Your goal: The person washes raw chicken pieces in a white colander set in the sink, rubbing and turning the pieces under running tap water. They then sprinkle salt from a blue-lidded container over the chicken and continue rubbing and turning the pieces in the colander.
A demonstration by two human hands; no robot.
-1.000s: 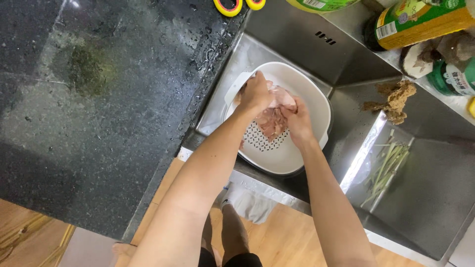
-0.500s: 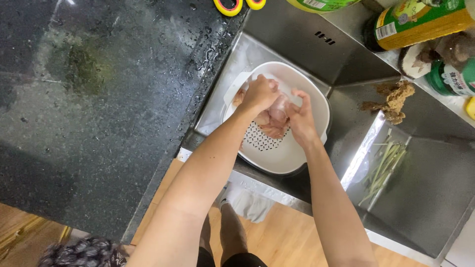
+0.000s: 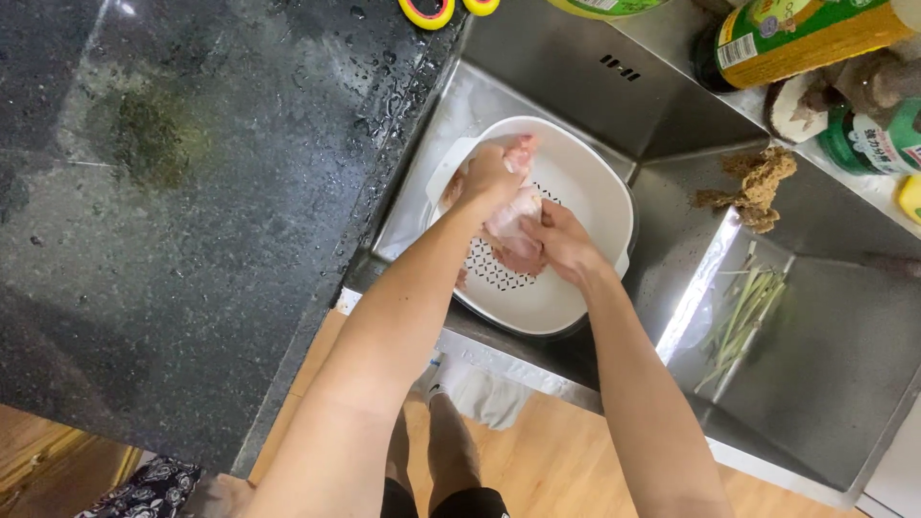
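- Plainly, both hands worked over the white colander (image 3: 576,192), which sat in the steel sink (image 3: 815,384), presumably so that any drips would run through its holes.
- The left hand (image 3: 491,180) was closed in a grip around the upper end of a piece of raw meat (image 3: 513,225), pale pink, holding it up above the holes.
- The right hand (image 3: 561,245), at about four o'clock from the left, was also closed on the meat's lower part, so the piece was stretched between the two.
- At nine o'clock from the colander lay the dark stone desk (image 3: 192,192), wet with droplets.
- At three o'clock, green stalks (image 3: 748,312) lay on the sink floor, and a brown scrubbing clump (image 3: 758,177) rested on the ledge.
- Bottles (image 3: 796,38) stood at one o'clock, well apart from the hands.
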